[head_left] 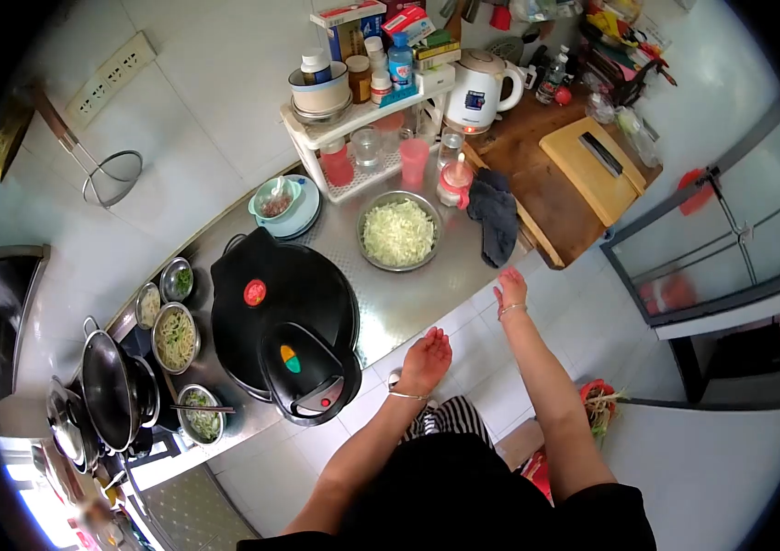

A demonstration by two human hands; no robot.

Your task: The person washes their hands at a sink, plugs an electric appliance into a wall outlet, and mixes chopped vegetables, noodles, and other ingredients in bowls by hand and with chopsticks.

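Note:
My left hand [427, 362] hovers in front of the counter's edge, its palm turned inward, fingers loosely curved and nothing in it. To the right, my right hand [511, 291] is raised near the counter's corner, fingers apart and holding nothing. Both hands are clear of any object. Closest to them on the counter is a metal bowl of shredded pale-green vegetable [399, 231]. A dark grey cloth [493, 219] hangs at the counter's edge beyond my right hand. Left of my left hand stands a large black electric griddle [284, 317] with its lid down.
Small metal bowls, one with shredded food [175, 338] and one with chopsticks across it [201, 413], stand left of the griddle. A wok [110, 390] sits at far left. Behind are a white rack [367, 119] and kettle [482, 90]; a cutting board [592, 170] lies right.

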